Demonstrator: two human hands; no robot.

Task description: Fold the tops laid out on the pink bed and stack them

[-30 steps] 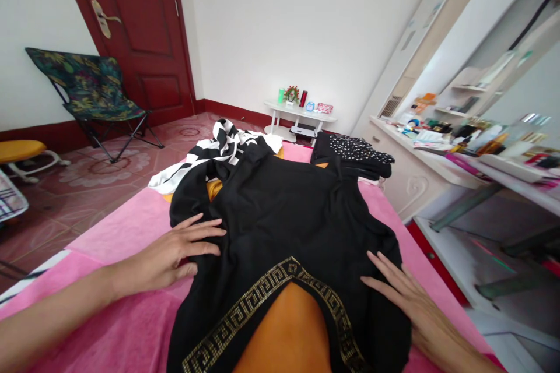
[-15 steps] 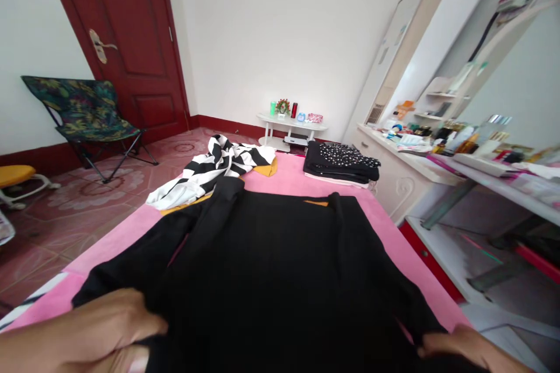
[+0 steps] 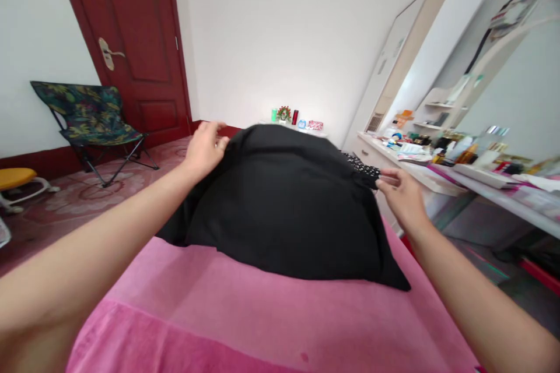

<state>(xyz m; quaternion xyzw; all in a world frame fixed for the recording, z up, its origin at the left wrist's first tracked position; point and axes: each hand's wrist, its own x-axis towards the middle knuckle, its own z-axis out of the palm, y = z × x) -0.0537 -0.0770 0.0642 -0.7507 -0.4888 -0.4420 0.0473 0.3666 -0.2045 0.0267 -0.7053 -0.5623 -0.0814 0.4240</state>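
Note:
A large black garment (image 3: 284,204) is lifted and billowing over the pink cloth (image 3: 271,315), its near edge resting on the pink surface. My left hand (image 3: 207,148) pinches the garment's far left part, thumb and fingers together at the fabric. At the far right, my right hand (image 3: 400,192) grips the garment's other side between thumb and fingers. Behind the right side shows part of a black cloth with white dots (image 3: 361,166). The black garment hides whatever lies behind its middle.
A folding chair (image 3: 87,116) and a yellow stool (image 3: 16,178) stand on the left floor near a red door (image 3: 131,29). A small white table with bottles and a plant (image 3: 283,114) is at the back. Cosmetics crowd the dresser (image 3: 441,178) at right.
Both hands have moved forward and up, carrying the black garment's near part away from me. Pink cloth now shows in front, and the black and white striped cloth is hidden.

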